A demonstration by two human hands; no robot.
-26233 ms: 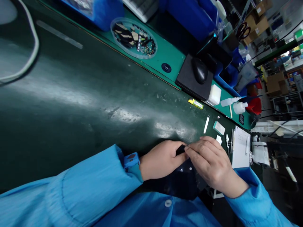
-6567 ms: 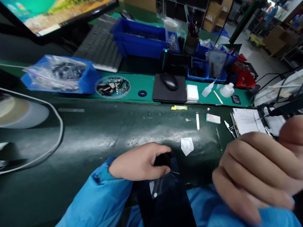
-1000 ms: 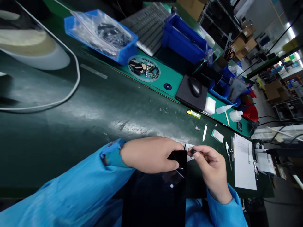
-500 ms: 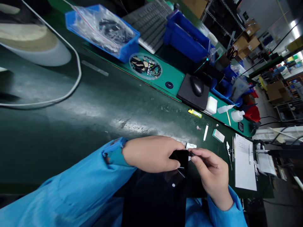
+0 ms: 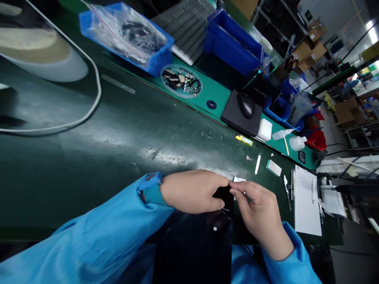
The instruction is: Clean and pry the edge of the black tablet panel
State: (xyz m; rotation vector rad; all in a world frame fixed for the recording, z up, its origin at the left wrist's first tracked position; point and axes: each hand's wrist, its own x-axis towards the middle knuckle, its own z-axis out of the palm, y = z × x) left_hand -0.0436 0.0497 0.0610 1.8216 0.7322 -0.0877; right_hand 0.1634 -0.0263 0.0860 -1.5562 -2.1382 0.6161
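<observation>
"What's changed at the fingers?"

"The right hand (image 5: 260,213) has moved in. Its fingertips (image 5: 233,186) now sit close together at the corner of the dark glossy panel (image 5: 189,252). Half a second ago, they pinched a small black piece at the panel's edge."

"Where's that piece now?"

"I can't see it. The fingertips may hide it, so I can't tell whether they're clamped on anything."

"And the left hand (image 5: 191,192)?"

"Its fingers curl over the panel's upper corner, gripping it."

"Where's the panel, relative to those fingers?"

"It lies beneath the left fingers and runs down from them, over the blue sleeve (image 5: 89,236). Just beyond the right fingertips is a white paper scrap (image 5: 239,180). Farther past them, a white stick (image 5: 257,163) and a pale card (image 5: 273,168) lie on the green mat (image 5: 118,157)."
</observation>
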